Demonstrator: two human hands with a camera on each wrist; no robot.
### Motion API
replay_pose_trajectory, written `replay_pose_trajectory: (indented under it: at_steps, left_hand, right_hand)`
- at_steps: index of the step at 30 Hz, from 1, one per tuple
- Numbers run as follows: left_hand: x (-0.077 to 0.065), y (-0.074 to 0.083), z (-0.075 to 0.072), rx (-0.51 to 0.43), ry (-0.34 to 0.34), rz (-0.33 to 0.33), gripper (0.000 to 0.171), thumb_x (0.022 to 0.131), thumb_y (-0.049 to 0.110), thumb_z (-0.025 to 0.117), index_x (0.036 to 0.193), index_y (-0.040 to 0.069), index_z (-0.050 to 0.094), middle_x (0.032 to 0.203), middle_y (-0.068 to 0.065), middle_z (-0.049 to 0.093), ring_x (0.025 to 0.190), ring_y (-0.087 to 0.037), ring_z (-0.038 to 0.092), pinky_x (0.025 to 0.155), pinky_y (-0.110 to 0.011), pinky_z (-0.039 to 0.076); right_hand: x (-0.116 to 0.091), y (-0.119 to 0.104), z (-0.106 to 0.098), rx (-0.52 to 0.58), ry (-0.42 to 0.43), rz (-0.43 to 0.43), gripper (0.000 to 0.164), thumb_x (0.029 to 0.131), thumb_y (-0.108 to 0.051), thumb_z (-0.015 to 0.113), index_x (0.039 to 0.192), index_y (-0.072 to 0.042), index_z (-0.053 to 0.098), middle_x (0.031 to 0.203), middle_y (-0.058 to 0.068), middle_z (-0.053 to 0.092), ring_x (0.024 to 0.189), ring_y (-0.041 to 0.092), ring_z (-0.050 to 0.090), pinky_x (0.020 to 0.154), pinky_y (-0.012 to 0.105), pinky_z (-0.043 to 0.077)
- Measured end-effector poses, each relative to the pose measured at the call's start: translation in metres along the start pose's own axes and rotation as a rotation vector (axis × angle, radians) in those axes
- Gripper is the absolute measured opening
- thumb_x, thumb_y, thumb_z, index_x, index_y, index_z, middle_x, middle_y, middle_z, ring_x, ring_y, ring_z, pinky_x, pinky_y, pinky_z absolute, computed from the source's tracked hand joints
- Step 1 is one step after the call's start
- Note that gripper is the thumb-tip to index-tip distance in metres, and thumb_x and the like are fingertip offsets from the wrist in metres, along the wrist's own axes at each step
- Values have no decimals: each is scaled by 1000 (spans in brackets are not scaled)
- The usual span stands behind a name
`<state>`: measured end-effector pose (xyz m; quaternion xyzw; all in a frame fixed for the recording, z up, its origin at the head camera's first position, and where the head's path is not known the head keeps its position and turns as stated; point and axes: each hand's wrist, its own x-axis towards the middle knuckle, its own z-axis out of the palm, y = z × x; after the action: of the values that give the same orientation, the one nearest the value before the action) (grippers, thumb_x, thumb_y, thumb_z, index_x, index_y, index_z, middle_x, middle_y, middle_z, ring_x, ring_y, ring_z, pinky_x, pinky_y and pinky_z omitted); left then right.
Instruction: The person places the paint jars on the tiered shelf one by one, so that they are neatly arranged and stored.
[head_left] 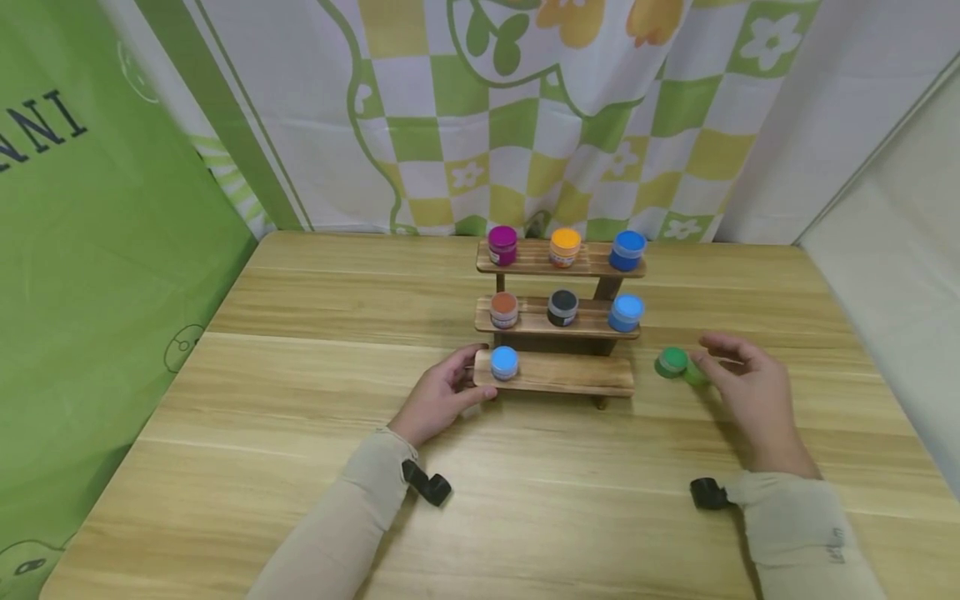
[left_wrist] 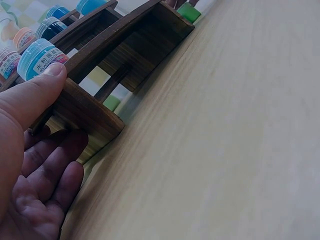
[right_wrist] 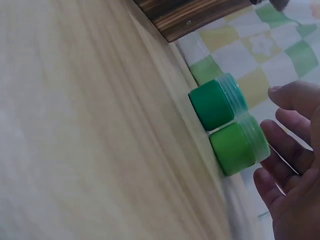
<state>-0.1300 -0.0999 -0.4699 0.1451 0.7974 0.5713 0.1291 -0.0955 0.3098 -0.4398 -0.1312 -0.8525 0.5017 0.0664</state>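
A three-step wooden display rack point(head_left: 577, 372) holds small paint jars. My left hand point(head_left: 442, 400) grips the left end of its lowest shelf, thumb along the front edge and fingers behind. On that shelf, close to the thumb, stands a light-blue paint jar point(head_left: 504, 362). To the right of the rack, a dark green paint jar point(right_wrist: 212, 105) and a light green paint jar point(right_wrist: 234, 150) stand side by side on the table. My right hand point(head_left: 750, 400) is at the light green jar, fingers loosely bent and spread beside its lid, not closed around it.
Purple point(head_left: 502, 247), orange point(head_left: 565, 247) and blue point(head_left: 627, 251) jars line the top shelf. The middle shelf carries brown point(head_left: 504, 309), black point(head_left: 562, 308) and light-blue point(head_left: 626, 312) ones. A checkered curtain point(head_left: 517, 125) hangs behind the wooden table point(head_left: 330, 350).
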Motion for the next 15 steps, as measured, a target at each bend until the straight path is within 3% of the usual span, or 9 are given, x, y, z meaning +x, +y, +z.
replay_pose_trajectory:
  at_steps: [5, 15]
  left_hand:
    - [-1, 1, 0, 2, 5, -7, 71, 89, 30, 79, 150, 15, 46, 138, -7, 60, 116, -21, 63, 99, -41, 52]
    - [-1, 1, 0, 11, 9, -6, 70, 89, 30, 79, 150, 16, 47, 141, -8, 57, 116, -21, 62, 99, -42, 51]
  right_hand:
    - [2, 7, 0, -14, -23, 47, 58, 93, -44, 70, 138, -9, 58, 134, 4, 59, 105, 1, 54, 80, 9, 46]
    - [3, 18, -11, -64, -148, -10, 68, 92, -40, 74, 144, -3, 50, 130, 8, 59, 100, -2, 55, 78, 9, 48]
